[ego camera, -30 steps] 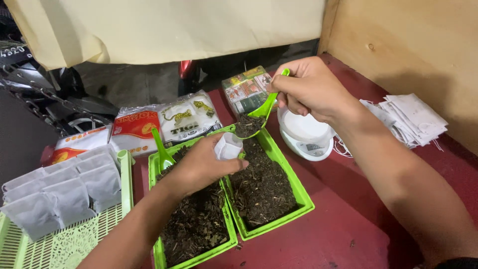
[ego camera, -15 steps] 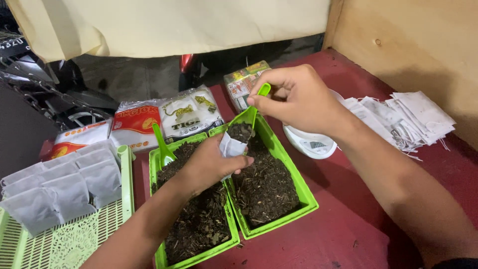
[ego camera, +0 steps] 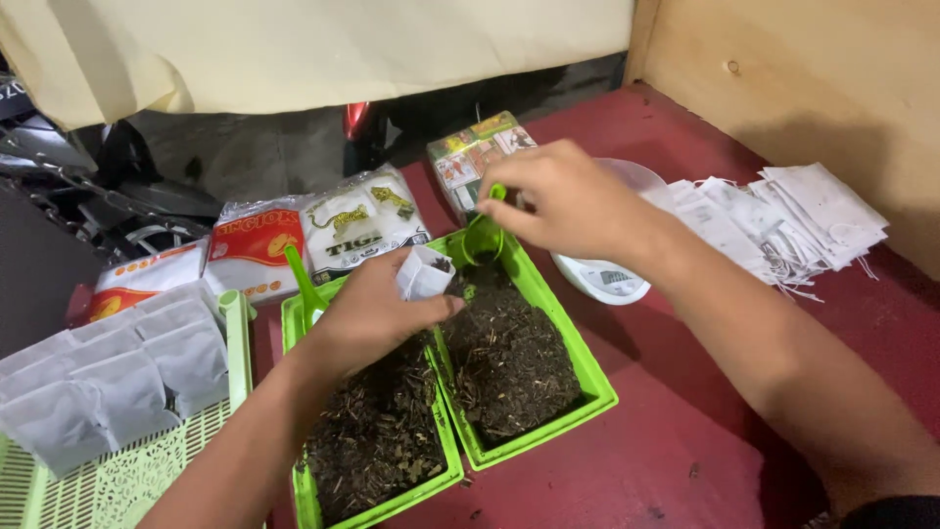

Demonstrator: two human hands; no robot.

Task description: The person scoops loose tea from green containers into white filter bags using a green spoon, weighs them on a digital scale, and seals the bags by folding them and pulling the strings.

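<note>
My left hand (ego camera: 372, 313) holds a small white paper bag (ego camera: 423, 275) open above two green trays of dark dried leaves (ego camera: 509, 362). My right hand (ego camera: 563, 201) grips a green scoop (ego camera: 484, 233) by its handle, its bowl tipped down right beside the bag's mouth. The right green tray (ego camera: 591, 377) lies under the scoop, and the left green tray (ego camera: 294, 323) sits under my left wrist. A second green scoop (ego camera: 305, 284) stands in the left tray.
A white scale (ego camera: 602, 279) sits behind my right hand. Empty white bags with strings (ego camera: 783, 220) are piled at the right. Filled white bags (ego camera: 108, 377) rest on a green lattice basket (ego camera: 127, 475) at left. Printed packets (ego camera: 304, 235) and a small box (ego camera: 470, 152) lie behind the trays.
My right hand brought the scoop from near the scale down and left to the bag's mouth and tipped it. My left hand kept the bag in place.
</note>
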